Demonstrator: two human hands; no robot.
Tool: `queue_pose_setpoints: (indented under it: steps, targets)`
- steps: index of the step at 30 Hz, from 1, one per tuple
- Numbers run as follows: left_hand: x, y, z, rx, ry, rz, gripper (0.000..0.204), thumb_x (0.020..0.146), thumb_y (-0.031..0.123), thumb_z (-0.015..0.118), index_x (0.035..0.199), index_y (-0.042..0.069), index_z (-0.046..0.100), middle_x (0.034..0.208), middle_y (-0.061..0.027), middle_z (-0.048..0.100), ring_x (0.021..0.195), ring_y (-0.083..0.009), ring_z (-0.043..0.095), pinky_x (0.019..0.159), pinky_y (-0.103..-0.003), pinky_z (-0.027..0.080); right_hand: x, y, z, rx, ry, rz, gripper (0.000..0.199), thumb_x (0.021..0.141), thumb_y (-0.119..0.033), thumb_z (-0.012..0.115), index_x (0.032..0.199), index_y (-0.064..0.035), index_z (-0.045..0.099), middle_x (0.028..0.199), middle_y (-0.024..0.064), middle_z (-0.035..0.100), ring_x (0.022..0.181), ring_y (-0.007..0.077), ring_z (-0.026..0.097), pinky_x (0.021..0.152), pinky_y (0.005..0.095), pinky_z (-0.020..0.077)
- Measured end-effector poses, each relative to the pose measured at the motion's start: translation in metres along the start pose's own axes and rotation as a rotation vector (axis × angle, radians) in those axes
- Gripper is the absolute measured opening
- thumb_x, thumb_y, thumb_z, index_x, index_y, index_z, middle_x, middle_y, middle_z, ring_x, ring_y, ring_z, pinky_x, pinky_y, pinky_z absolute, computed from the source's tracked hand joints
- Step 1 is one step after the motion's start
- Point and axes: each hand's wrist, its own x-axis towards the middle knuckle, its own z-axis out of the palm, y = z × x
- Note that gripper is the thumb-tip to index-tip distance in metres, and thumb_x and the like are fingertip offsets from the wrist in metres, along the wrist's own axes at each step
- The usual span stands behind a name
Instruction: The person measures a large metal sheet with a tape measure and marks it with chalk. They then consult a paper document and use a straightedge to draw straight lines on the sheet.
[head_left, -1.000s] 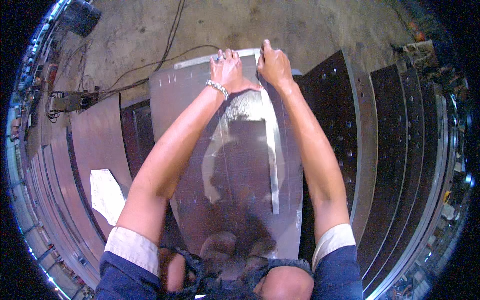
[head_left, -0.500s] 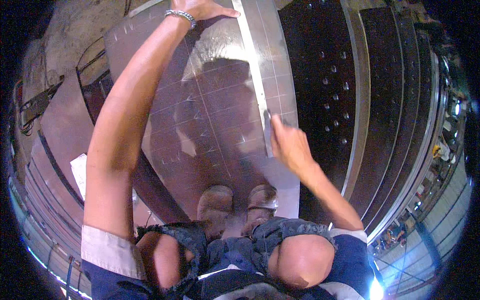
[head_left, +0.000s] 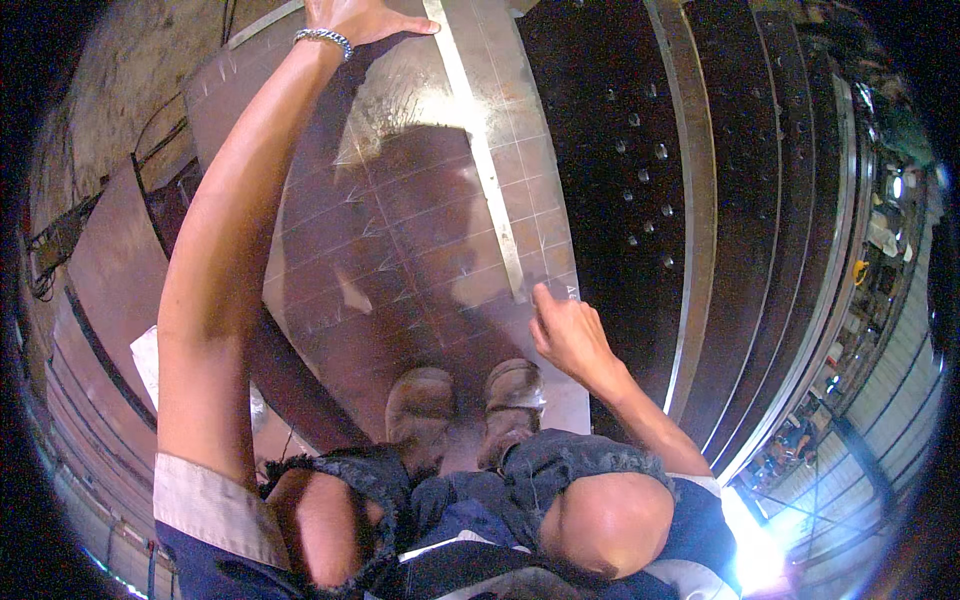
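Note:
A long, pale metal straightedge [head_left: 481, 150] lies lengthwise on a brownish steel plate [head_left: 420, 240] scored with thin lines and small V marks. My left hand [head_left: 362, 18], wearing a chain bracelet, is at the far edge of view. Its thumb stretches out flat to the straightedge, while the other fingers are largely cut off by the frame. Close to the near end of the straightedge, my right hand [head_left: 575, 338] hovers over or rests on the plate, fingers curled and index finger forward. Whatever is in its grip is too small or blurred to make out.
My boots [head_left: 418, 405] stand on the near part of the plate. Along the right lies a dark plate with several round holes [head_left: 643, 175], then long steel strips [head_left: 690, 150]. A white sheet [head_left: 145, 362] is at the left. A bright glare [head_left: 755, 560] shows lower right.
My right hand has moved nearer to me, from alongside the straightedge to just off its near end. My left thumb stays at the straightedge. The whole view has shifted slightly.

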Motion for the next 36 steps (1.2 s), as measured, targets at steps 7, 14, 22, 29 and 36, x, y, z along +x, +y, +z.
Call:
queue_pose_setpoints:
  steps: [7, 14, 22, 29, 36]
  targets:
    - [0.004, -0.023, -0.002, -0.011, -0.077, -0.037, 0.155, 0.047, 0.092, 0.069, 0.151, -0.014, 0.025, 0.158, -0.0299, 0.03, 0.149, -0.0418, 0.024, 0.121, -0.054, 0.021, -0.049, -0.007, -0.079, 0.319, 0.425, 0.221, 0.016, 0.092, -0.014, 0.064, 0.107, -0.0074, 0.065, 0.088, 0.0171, 0.073, 0.075, 0.0337, 0.073, 0.063, 0.0399, 0.0552]
    - [0.025, -0.004, 0.004, -0.103, 0.101, 0.12, 0.129, 0.048, 0.084, 0.078, 0.138, -0.004, 0.053, 0.141, -0.0259, 0.055, 0.133, -0.0377, 0.052, 0.109, -0.05, 0.044, -0.168, -0.021, -0.144, 0.271, 0.652, 0.38, 0.012, 0.093, -0.016, 0.07, 0.099, -0.005, 0.068, 0.089, 0.014, 0.075, 0.073, 0.0213, 0.074, 0.066, 0.0345, 0.056]
    - [0.012, -0.052, 0.034, 0.086, -0.095, -0.061, 0.146, 0.048, 0.084, 0.078, 0.154, -0.004, 0.028, 0.156, -0.0247, 0.037, 0.144, -0.0427, 0.037, 0.114, -0.061, 0.033, -0.196, -0.066, -0.16, -0.163, 0.659, 0.03, 0.015, 0.09, -0.017, 0.069, 0.095, -0.0044, 0.063, 0.09, 0.0164, 0.063, 0.087, 0.0362, 0.064, 0.074, 0.0459, 0.0522]
    - [0.015, -0.05, 0.013, 0.051, -0.056, -0.05, 0.15, 0.042, 0.084, 0.08, 0.151, -0.007, 0.031, 0.151, -0.0264, 0.043, 0.138, -0.043, 0.045, 0.113, -0.058, 0.035, -0.151, -0.065, -0.108, 0.176, 0.501, 0.043, 0.019, 0.098, -0.015, 0.056, 0.112, -0.0023, 0.054, 0.093, 0.0214, 0.064, 0.091, 0.041, 0.064, 0.079, 0.0484, 0.0507]
    - [0.061, -0.077, 0.05, -0.187, 0.0, 0.075, 0.098, 0.074, 0.068, 0.068, 0.139, -0.003, 0.05, 0.139, -0.0266, 0.054, 0.129, -0.0399, 0.053, 0.107, -0.048, 0.043, -0.037, -0.025, -0.006, 0.323, 0.582, 0.061, 0.015, 0.096, -0.013, 0.052, 0.092, 0.0005, 0.058, 0.086, 0.0233, 0.063, 0.086, 0.0414, 0.065, 0.075, 0.0491, 0.0504]
